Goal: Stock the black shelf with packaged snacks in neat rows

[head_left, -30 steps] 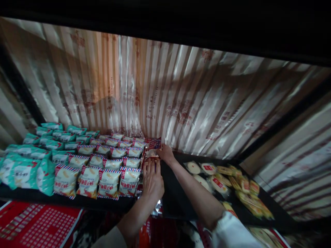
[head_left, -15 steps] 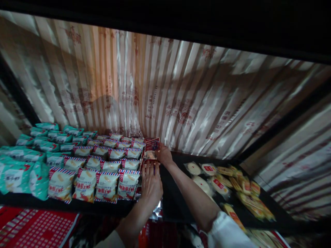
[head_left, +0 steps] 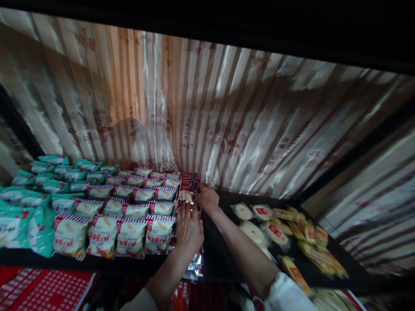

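A column of dark red snack packets (head_left: 189, 183) lies on the black shelf, right of the rows of white bags. My left hand (head_left: 189, 229) lies palm down over the nearer packets, its fingers stretched forward. Past its fingertips, my right hand (head_left: 207, 197) has its fingers bent against the right edge of a dark red packet and pinches it there. Both hands hide part of this column. A silvery packet end (head_left: 195, 267) pokes out below my left wrist, at the shelf's front edge. White snack bags with striped tops (head_left: 160, 233) stand just left of my left hand.
Teal bags (head_left: 40, 231) fill the shelf's left end. To the right lie round white wrapped packs (head_left: 243, 211) and yellow packs (head_left: 320, 257). A pleated printed curtain (head_left: 223, 116) hangs behind. A red basket (head_left: 48, 289) sits below at left. A dark beam crosses overhead.
The dark red packet under my right hand now lies flatter against the column. My right hand has shifted slightly at its edge. The left hand stays nearly in place, and the view has shifted slightly.
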Motion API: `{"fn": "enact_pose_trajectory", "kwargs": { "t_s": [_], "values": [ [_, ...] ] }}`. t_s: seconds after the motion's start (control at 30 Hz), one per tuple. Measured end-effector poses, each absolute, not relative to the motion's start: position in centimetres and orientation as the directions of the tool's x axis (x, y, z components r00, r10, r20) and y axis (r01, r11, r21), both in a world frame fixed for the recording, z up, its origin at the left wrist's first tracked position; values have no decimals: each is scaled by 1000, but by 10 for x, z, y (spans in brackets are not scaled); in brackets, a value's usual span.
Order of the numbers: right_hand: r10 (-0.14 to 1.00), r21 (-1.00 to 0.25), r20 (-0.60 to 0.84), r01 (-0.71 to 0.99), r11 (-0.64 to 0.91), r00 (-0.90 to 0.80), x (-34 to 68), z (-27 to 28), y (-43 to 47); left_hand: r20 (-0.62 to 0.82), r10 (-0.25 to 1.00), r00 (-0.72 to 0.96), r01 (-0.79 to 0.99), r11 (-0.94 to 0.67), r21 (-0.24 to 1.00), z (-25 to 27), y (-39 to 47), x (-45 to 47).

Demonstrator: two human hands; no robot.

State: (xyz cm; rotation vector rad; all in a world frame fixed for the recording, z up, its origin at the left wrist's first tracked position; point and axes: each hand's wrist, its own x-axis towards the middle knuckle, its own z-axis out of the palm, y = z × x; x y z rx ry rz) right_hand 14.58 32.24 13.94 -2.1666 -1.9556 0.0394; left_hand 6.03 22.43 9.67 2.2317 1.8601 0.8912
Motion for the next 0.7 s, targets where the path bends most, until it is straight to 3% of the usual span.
{"fn": "enact_pose_trajectory", "kwargs": {
  "t_s": [0.13, 0.23, 0.5, 0.7],
  "values": [
    [955, -131, 291, 987, 96, -54, 146, 136, 326, 358, 931, 66, 872, -228, 434, 95, 228, 62],
    [945, -157, 288, 966, 206, -155, 142, 132, 335, 360, 932, 49, 873, -215, 438, 94, 228, 64],
    [978, -236, 105, 950, 203, -182, 127, 127, 357, 373, 927, 49, 872, -221, 436, 91, 227, 67],
    [977, -258, 125, 945, 200, -172, 131, 118, 362, 383, 922, 54, 873, -230, 430, 90, 227, 66]
  ]
}}
